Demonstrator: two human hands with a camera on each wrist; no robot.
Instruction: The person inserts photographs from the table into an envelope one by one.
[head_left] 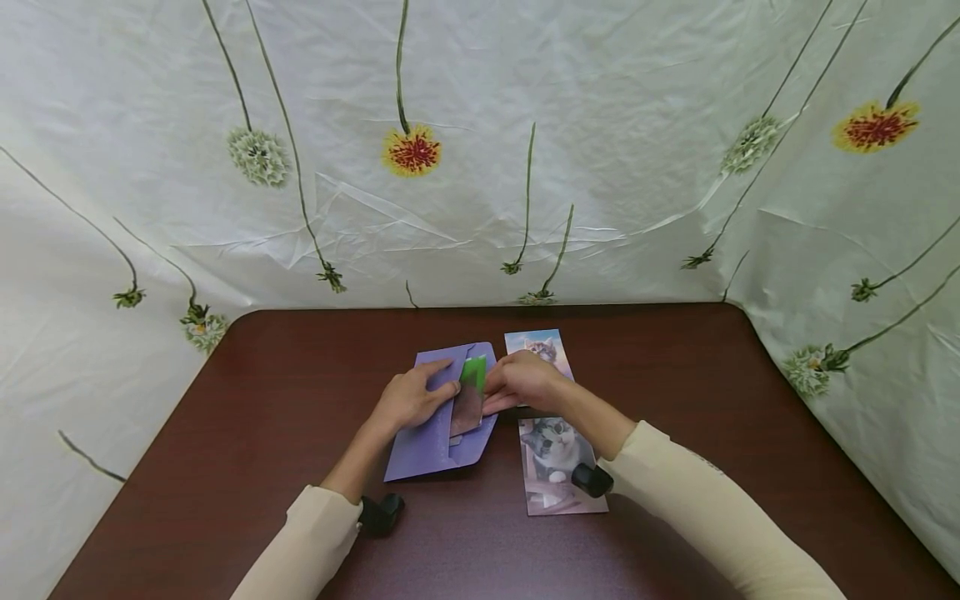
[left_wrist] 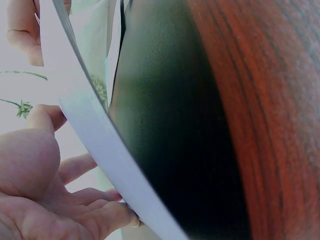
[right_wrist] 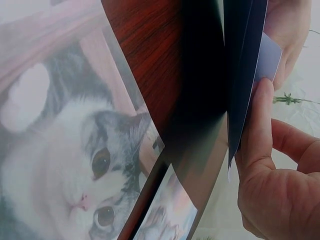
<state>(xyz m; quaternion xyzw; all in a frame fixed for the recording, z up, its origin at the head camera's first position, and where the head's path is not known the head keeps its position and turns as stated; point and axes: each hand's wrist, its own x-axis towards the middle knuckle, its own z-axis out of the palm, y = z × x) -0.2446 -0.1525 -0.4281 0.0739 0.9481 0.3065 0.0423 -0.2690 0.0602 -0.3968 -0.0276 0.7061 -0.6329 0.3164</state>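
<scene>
A lavender envelope [head_left: 423, 454] lies tilted left of the middle of the table, its flap [head_left: 480, 450] spread open to the right. Out of its opening shows a green and brown picture card [head_left: 468, 408]. My left hand [head_left: 408, 398] grips the envelope, thumb on the upper face beside the card and other fingers along its far side. At the card's right edge, my right hand [head_left: 525, 379] pinches with thumb and fingers over the flap. The right wrist view shows one finger [right_wrist: 261, 120] lying straight along the purple paper.
A grey-and-white cat picture [head_left: 555, 467] lies right of the envelope, partly under the right forearm. Behind it a kitten picture [head_left: 543, 346] is half covered by the right hand. The dark red-brown table [head_left: 300, 358] meets a white flowered cloth [head_left: 480, 208] at the back.
</scene>
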